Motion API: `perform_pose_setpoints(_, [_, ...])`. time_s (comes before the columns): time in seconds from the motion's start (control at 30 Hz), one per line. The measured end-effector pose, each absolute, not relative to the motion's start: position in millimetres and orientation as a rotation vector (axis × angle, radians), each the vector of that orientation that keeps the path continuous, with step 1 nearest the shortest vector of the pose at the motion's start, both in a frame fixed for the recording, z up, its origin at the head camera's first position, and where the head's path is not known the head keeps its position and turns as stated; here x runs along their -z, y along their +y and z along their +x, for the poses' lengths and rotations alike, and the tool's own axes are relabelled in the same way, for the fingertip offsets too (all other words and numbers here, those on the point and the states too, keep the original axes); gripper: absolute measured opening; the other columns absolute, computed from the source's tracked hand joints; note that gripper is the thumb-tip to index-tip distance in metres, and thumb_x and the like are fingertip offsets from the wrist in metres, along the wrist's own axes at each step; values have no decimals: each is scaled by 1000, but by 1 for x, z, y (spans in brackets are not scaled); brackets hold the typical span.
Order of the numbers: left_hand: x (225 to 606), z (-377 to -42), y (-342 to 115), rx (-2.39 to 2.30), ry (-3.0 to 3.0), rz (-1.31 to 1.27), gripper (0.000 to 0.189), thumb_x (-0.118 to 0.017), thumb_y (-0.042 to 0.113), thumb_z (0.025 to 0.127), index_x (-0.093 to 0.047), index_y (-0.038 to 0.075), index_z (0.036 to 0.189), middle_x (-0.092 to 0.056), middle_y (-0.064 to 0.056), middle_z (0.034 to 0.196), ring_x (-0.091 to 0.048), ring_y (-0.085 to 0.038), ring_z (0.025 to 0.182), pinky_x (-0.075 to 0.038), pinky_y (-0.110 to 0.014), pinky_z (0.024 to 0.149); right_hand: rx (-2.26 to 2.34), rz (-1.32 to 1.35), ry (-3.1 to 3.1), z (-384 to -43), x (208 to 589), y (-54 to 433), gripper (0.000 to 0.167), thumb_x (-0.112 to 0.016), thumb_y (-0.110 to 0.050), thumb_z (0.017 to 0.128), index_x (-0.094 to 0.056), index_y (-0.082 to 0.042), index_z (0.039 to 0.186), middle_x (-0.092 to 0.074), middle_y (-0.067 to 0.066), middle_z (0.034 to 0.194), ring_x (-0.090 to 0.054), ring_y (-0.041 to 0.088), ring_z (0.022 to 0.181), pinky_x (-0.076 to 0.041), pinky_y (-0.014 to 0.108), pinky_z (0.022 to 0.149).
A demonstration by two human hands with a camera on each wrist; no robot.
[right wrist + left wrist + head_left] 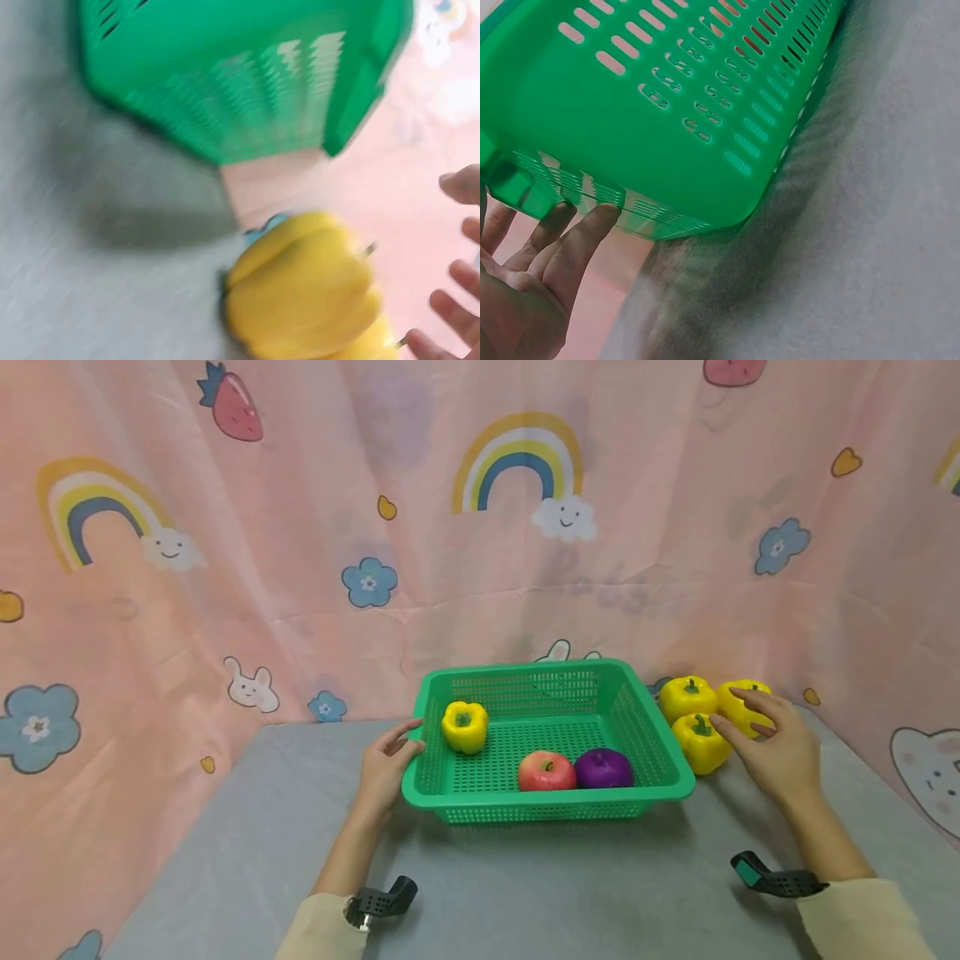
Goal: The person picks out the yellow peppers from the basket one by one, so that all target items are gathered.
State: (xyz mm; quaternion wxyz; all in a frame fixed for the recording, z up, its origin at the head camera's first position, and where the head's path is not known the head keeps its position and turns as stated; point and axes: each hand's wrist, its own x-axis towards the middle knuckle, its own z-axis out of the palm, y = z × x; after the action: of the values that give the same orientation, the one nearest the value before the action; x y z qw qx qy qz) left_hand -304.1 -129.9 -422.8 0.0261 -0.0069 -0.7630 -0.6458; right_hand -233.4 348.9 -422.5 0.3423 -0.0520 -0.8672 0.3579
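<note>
A green plastic basket (517, 795) with slotted walls stands on the grey table. My left hand (386, 768) holds its left rim, and in the left wrist view fingertips (609, 213) lie against the outer wall below the rim. Inside the basket are a yellow bell pepper (465, 728) at the left, a red apple (547, 772) and a round purple vegetable (604, 768) at the front. My right hand (783, 752) hovers with spread fingers over three yellow bell peppers (702, 745) grouped just right of the basket. In the right wrist view, the nearest pepper (304, 289) lies left of the fingers.
A pink printed curtain (300, 527) hangs behind the table and at both sides. Grey table surface (540, 885) stretches in front of the basket and to its left. Each wrist wears a black strap mount (382, 900).
</note>
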Motion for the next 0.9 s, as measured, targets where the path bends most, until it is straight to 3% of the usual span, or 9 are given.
perform_pose_setpoints(0.2, [422, -304, -130, 1993, -2350, -19, 42, -64, 18, 92, -67, 22, 134, -59, -12, 145, -56, -28, 135, -54, -31, 91, -930, -101, -2297, -224, 390, 341, 50, -74, -31, 92, -63, -13, 137, -60, 18, 137, -36, -19, 107, -34, -1, 83])
perform_pose_setpoints(0.3, [423, -304, -130, 1987, -2350, -11, 42, -65, 17, 92, -67, 21, 134, -61, -13, 142, -59, -28, 130, -54, -28, 87, -945, -30, -2281, -216, 376, 336, 50, -75, -27, 90, -63, -16, 138, -62, -3, 133, -38, -17, 109, -33, -2, 86])
perform_pose_setpoints(0.4, [423, -305, -130, 1980, -2355, -20, 43, -65, 17, 91, -67, 20, 134, -61, -13, 142, -59, -28, 130, -54, -32, 91, -948, 44, -2257, -208, 363, 331, 51, -78, -21, 88, -64, -18, 137, -54, -29, 124, -40, -15, 111, -32, -4, 87])
perform_pose_setpoints(0.5, [425, -305, -130, 1982, -2355, -33, 43, -65, 17, 92, -67, 20, 134, -60, -13, 144, -57, -29, 134, -52, -40, 100, -949, 91, -2252, -200, 352, 327, 52, -79, -19, 87, -64, -21, 137, -48, -39, 120, -41, -16, 112, -31, -4, 89])
perform_pose_setpoints(0.63, [425, -305, -130, 1987, -2360, -39, 42, -64, 19, 92, -66, 22, 135, -58, -13, 146, -54, -30, 137, -49, -47, 105, -914, 110, -2279, -194, 342, 319, 53, -79, -20, 87, -64, -24, 137, -47, -41, 121, -40, -19, 110, -30, -4, 87])
perform_pose_setpoints(0.77, [425, -305, -130, 1996, -2362, -35, 43, -64, 19, 93, -66, 21, 135, -59, -14, 144, -57, -30, 133, -52, -39, 99, -868, 154, -2312, -195, 334, 308, 51, -79, -21, 86, -66, -24, 136, -46, -43, 124, -38, -23, 110, -28, -2, 86])
perform_pose_setpoints(0.87, [425, -305, -130, 2012, -2346, -20, 43, -64, 17, 92, -66, 21, 135, -63, -16, 139, -62, -28, 124, -53, -31, 89, -867, 228, -2321, -200, 329, 296, 51, -80, -19, 85, -66, -24, 135, -56, -29, 130, -41, -19, 113, -31, 2, 89])
perform_pose_setpoints(0.9, [425, -305, -131, 2011, -2343, -16, 43, -64, 17, 92, -66, 21, 135, -64, -16, 138, -63, -26, 121, -53, -28, 87, -876, 256, -2328, -202, 327, 292, 51, -80, -18, 85, -67, -24, 134, -59, -21, 133, -45, -13, 118, -36, 9, 94])
